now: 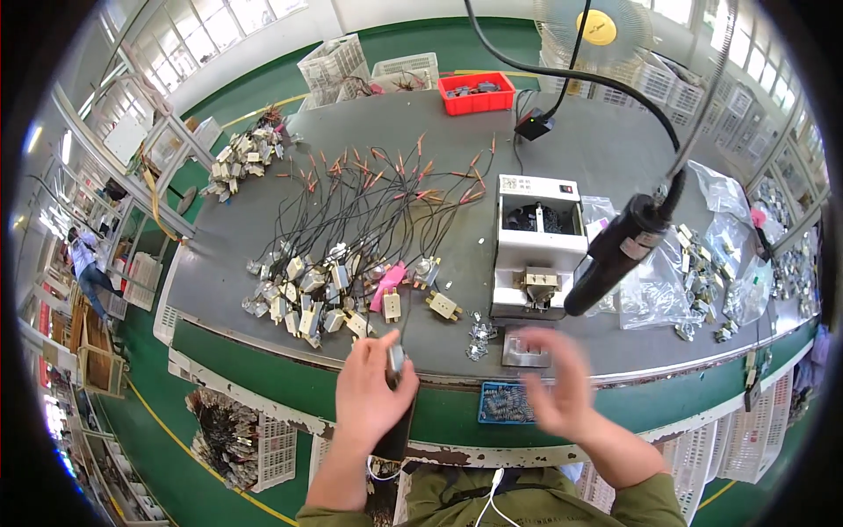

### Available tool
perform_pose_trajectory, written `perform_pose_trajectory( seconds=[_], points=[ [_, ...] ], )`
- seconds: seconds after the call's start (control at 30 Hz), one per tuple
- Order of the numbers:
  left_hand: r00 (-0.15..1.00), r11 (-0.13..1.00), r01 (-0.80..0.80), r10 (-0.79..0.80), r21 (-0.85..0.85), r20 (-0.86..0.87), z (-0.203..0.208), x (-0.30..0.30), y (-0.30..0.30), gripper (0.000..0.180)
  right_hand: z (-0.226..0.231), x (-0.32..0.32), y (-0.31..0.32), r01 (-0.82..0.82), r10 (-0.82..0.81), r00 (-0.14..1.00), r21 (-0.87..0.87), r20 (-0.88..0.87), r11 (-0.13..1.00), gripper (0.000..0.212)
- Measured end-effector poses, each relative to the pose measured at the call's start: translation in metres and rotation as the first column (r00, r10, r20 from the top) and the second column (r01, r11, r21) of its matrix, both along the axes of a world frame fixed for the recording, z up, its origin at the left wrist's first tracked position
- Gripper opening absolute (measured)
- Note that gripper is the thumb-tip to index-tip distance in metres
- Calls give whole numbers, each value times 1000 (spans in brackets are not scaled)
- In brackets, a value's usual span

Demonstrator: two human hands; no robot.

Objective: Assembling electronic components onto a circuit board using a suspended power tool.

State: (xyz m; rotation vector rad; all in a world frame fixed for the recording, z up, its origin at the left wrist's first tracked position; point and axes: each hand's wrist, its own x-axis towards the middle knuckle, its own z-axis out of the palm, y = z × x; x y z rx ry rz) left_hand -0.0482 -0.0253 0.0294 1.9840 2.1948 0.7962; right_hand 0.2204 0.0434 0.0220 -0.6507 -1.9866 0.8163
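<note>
At the table's near edge my left hand [373,395] is closed around a small grey plug-like part [396,358], its thumb and fingers covering most of it. My right hand [562,386] is blurred by motion, fingers and thumb apart with nothing seen between them. It hovers near a small metal block [525,350] and a blue tray [505,404] of small metal screws or pins. Beyond my left hand lies a heap of pale plugs [307,303] with black cables. Two loose plugs [443,305] and a pink piece [388,285] lie beside it.
A white bench machine [537,250] stands mid-table. A black electric screwdriver [619,255] hangs beside it from a coiled cord. Small metal parts [479,338] lie near the edge. Clear bags [654,285] with more parts are at right; a red bin [477,93] is at the back.
</note>
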Motion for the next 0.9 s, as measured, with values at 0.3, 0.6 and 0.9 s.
perform_pose_trajectory(
  seconds=[0.3,0.6,0.9],
  points=[
    [970,989,107,-126,99,209,-17,18,-30,64,-36,-54,-2,-526,120,850,-838,-513,144,55],
    [997,951,-73,62,-300,-46,-84,14,-69,93,-5,-6,-23,-570,416,788,-794,-454,212,62],
    [993,966,-109,98,-235,-59,-100,20,-74,85,5,10,-32,-586,592,761,-673,-265,451,63]
  ],
)
